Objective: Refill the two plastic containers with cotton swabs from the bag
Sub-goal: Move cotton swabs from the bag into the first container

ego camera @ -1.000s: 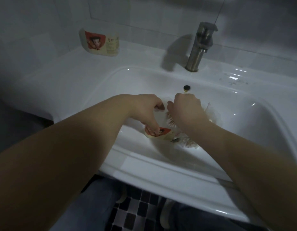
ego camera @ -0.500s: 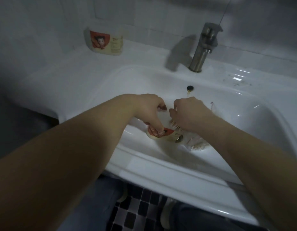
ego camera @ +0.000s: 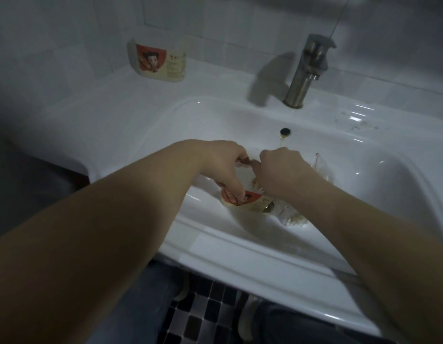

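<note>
Left hand (ego camera: 223,165) grips the labelled container (ego camera: 250,203); right hand (ego camera: 282,170), fingers curled, seemingly pinches cotton swabs (ego camera: 258,186).

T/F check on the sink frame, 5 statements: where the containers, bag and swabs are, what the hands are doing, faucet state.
1. Both containers are in the basin. False: the other container stands on the counter by the wall, back left.
2. The left hand grips a labelled container over the sink. True.
3. Water runs from the faucet. False: no stream shows.
4. The right hand holds cotton swabs at that container's mouth. True.
5. The bag lies on the counter. False: it lies in the basin, under the right forearm.
</note>
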`<state>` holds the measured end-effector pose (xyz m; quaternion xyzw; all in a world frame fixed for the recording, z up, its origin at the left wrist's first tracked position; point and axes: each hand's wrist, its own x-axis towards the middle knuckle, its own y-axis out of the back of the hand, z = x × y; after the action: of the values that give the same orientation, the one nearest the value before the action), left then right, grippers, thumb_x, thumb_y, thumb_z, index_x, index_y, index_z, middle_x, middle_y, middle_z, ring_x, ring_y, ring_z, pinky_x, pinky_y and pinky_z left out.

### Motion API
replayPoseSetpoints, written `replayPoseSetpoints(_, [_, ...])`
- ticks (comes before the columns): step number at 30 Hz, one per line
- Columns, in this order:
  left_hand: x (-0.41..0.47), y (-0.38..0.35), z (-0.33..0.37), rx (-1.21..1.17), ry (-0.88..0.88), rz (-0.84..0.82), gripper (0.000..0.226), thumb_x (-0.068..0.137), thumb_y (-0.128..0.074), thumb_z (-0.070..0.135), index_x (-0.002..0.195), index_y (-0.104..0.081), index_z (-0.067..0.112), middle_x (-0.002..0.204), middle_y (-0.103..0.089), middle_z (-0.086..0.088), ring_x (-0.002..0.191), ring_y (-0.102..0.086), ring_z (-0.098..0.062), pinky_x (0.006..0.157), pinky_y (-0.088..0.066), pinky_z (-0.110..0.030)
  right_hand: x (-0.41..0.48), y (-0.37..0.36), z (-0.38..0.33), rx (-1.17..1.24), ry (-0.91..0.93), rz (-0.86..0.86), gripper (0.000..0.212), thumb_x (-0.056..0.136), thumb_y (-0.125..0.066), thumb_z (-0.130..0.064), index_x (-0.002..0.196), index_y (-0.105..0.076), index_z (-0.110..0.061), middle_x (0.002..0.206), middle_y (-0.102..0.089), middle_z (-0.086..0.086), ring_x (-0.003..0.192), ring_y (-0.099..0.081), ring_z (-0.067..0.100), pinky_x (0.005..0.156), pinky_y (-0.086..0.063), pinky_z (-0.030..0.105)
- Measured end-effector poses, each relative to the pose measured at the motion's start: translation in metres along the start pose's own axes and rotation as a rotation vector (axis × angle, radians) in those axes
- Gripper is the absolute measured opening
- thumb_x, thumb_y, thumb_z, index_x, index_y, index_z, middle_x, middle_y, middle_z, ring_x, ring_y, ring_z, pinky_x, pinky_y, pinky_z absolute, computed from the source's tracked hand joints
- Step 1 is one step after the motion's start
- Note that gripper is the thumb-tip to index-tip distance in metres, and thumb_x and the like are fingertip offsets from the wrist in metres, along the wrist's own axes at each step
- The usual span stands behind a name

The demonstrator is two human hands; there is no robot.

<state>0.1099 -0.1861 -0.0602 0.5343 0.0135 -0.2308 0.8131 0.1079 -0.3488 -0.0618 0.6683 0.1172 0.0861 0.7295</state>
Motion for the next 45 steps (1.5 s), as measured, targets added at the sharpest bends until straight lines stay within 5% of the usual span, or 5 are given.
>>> replayPoseSetpoints(5, [-0.001,0.0,0.0,-0.014,0.0,-0.003,0.094,0.068,-0.091,0.046,0.147,-0.047,0.021,0.126,-0.044,0.01,0.104,-0.062,-0.013,0.077,-0.051,-0.021,0.0,0.004,0.01,0.033,0.011,-0.004,0.053,0.105,-0.028,-0.052,0.074,-0.049,-0.015,0.075,-0.054,0.006,0.065,-0.051,0.021,0.063,-0.042,0.035])
replayPoseSetpoints(17, [-0.005,0.002,0.002,0.067,-0.005,-0.018,0.094,0.066,-0.087,0.059,0.145,-0.045,0.034,0.133,-0.043,0.009,0.116,-0.052,-0.016,0.098,-0.05,-0.036,-0.009,0.038,0.043,0.38,0.045,0.232,0.037,0.093,-0.051,-0.029,0.066,-0.06,-0.006,0.078,-0.07,0.015,0.062,-0.063,0.03,0.055,-0.048,0.031])
replayPoseSetpoints(23, [-0.004,0.001,0.005,0.129,-0.016,0.044,0.081,0.07,-0.07,0.078,0.14,-0.049,0.042,0.137,-0.039,0.008,0.131,-0.029,-0.018,0.109,-0.04,-0.047,-0.032,0.069,0.057,0.368,0.088,0.034,0.028,0.09,-0.058,-0.028,0.068,-0.07,-0.016,0.067,-0.067,0.002,0.065,-0.064,0.019,0.057,-0.048,0.027])
replayPoseSetpoints(32, [-0.011,0.005,0.05,-0.121,-0.183,0.454,0.016,0.095,-0.063,0.041,0.09,-0.069,0.027,0.089,-0.064,0.018,0.084,-0.063,-0.002,0.077,-0.05,-0.022,-0.039,0.083,0.066,0.013,0.122,-0.181,0.026,0.089,-0.055,-0.022,0.09,-0.077,-0.007,0.089,-0.075,0.011,0.08,-0.072,0.025,0.072,-0.06,0.038])
replayPoseSetpoints(45, [0.036,0.005,0.097,-0.124,-0.017,0.214,0.005,0.081,-0.065,0.005,0.078,-0.063,0.007,0.086,-0.062,-0.014,0.077,-0.071,-0.031,0.061,-0.06,-0.037,-0.036,0.054,0.079,-0.036,0.239,-0.154,0.023,0.092,-0.057,-0.031,0.104,-0.076,-0.025,0.091,-0.071,0.0,0.087,-0.065,0.022,0.072,-0.054,0.029])
